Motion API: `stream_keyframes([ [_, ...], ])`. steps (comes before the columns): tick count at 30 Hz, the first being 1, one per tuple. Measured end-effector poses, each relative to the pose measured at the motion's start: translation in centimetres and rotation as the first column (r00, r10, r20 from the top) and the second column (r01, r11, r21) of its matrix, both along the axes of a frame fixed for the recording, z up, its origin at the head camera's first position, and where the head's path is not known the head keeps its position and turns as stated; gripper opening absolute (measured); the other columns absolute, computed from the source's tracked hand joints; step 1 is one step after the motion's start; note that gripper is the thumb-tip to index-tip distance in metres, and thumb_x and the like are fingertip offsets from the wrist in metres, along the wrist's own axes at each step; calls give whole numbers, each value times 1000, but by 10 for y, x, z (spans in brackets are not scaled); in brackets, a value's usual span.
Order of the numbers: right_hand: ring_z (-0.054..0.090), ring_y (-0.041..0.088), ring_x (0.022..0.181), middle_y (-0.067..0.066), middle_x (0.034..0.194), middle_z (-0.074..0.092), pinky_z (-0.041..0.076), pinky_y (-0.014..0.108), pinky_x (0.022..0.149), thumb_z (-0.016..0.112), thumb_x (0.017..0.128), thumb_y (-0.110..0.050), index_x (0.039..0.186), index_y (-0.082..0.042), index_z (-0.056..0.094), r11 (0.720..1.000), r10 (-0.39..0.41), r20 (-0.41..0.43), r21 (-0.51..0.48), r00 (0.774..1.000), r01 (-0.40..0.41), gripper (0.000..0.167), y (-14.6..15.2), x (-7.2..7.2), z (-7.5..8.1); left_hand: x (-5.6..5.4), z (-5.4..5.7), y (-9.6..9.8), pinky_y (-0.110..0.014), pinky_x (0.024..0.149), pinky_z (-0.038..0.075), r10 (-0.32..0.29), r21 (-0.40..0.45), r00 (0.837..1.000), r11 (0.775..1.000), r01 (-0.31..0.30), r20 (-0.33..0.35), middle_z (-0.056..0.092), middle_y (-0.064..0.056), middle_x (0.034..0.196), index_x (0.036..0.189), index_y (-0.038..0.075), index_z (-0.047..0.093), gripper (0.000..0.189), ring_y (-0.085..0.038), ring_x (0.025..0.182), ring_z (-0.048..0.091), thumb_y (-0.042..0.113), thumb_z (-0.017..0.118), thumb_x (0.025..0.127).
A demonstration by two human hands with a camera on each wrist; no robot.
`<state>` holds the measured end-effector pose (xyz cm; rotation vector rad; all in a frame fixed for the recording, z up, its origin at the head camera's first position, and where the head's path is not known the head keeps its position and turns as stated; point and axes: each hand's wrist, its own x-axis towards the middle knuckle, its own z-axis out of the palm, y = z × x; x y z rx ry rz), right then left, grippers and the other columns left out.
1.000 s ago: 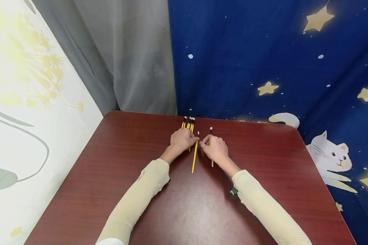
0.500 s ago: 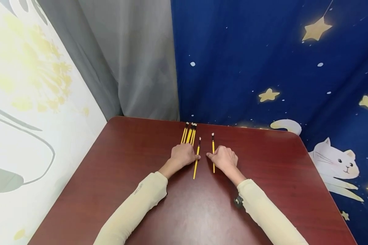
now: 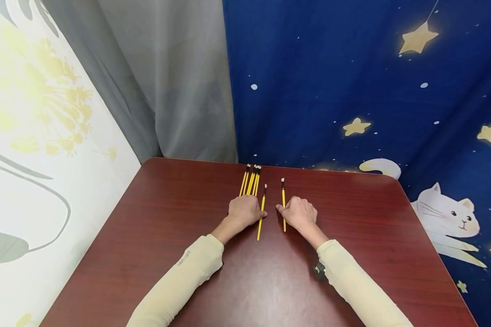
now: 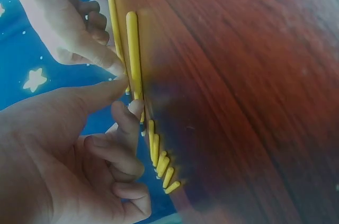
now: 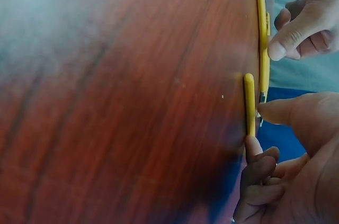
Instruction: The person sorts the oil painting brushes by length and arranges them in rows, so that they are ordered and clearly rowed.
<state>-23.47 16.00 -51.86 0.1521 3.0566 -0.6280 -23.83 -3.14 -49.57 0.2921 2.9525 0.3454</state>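
A yellow paintbrush [image 3: 259, 230] with a dark neck and pale tip lies left of centre on the table. My left hand [image 3: 243, 211] is over its middle, thumb reaching across. In the left wrist view an index fingertip touches that brush [image 4: 133, 49], the thumb tip close beside it. A second yellow paintbrush [image 3: 283, 196] lies to the right, roughly parallel. My right hand [image 3: 300, 213] is over its lower half, thumb stretched left past it. In the right wrist view the index fingertip touches this brush [image 5: 249, 102], thumb apart and other fingers loosely bent.
Several more yellow paintbrushes [image 3: 251, 181] lie side by side near the table's far edge, their lower ends hidden behind my left hand. The reddish-brown table [image 3: 180, 195] meets a blue star-patterned curtain [image 3: 303, 91] and a grey curtain [image 3: 192, 91] behind it.
Both hands have come down toward the near ends of the two separate brushes since a second ago, the right also shifting rightward. Over the last half second they have stayed nearly still.
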Motion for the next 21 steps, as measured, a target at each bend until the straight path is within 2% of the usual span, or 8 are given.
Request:
stream_keyframes([
  [6,64,29,69,3,68,69,49,44,61,74,93,-51,61,-24,70,999,27,37,24,999,-28,42,2,-1,4,1,-1,6,-38,57,50,11,-17,1000,1000,-11,-12,62,2,60,59,21,64,46,-19,60,60,50,81,90],
  [12,62,30,66,6,66,65,47,43,58,69,96,-53,62,-18,65,999,23,44,40,999,-25,49,1,-4,5,-1,0,11,-38,57,49,26,-35,999,999,-27,-32,61,0,65,65,20,64,44,-19,60,59,52,77,92],
  [21,61,28,63,4,62,64,44,41,55,71,98,-45,57,-22,64,997,38,39,60,998,-41,48,3,-5,0,-4,-1,15,-41,62,55,19,-82,999,996,-21,-31,63,0,68,67,19,65,39,-19,62,61,46,80,91],
])
